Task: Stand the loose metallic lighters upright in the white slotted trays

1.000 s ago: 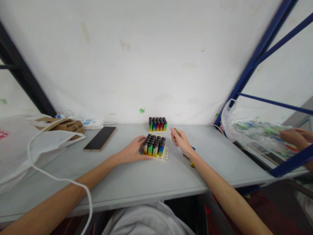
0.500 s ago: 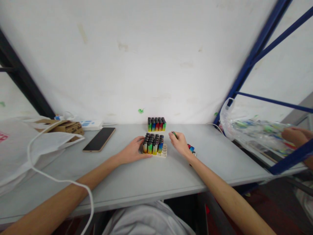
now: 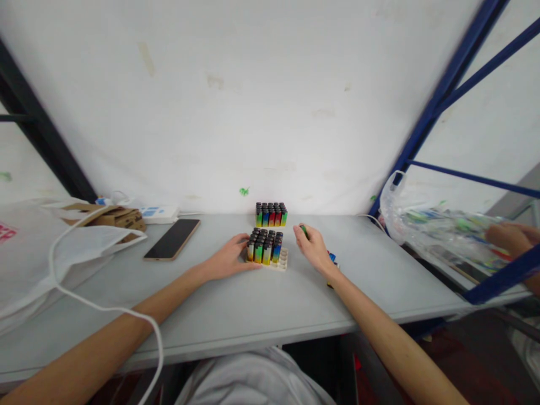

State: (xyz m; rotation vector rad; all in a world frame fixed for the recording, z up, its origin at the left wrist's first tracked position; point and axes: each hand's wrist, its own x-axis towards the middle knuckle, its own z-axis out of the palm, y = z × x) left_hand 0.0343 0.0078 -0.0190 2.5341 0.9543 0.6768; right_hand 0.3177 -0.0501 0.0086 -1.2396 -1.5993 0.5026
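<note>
A white tray [image 3: 283, 260] with round holes lies on the table before me. Several lighters [image 3: 265, 248] with black tops and coloured bodies stand upright in its left part, while bare holes show along its right side. From the left, my left hand [image 3: 225, 261] grips the tray's end between thumb and fingers. My right hand [image 3: 313, 248], raised just right of the tray, is closed around a green lighter [image 3: 304, 230]. Partly hidden behind that wrist, several loose lighters [image 3: 332, 257] lie on the table.
Behind the tray stands another block of upright lighters [image 3: 271, 216] near the wall. A phone [image 3: 172, 239], a white plastic bag [image 3: 37, 247] and cardboard [image 3: 109, 218] are at left. A white cable [image 3: 105, 309] crosses my left forearm. Blue frame bars [image 3: 422, 129] and another person's hand [image 3: 510, 236] are at right.
My right hand has shifted very slightly to the right, with the green lighter still in it. My left hand keeps its place at the tray.
</note>
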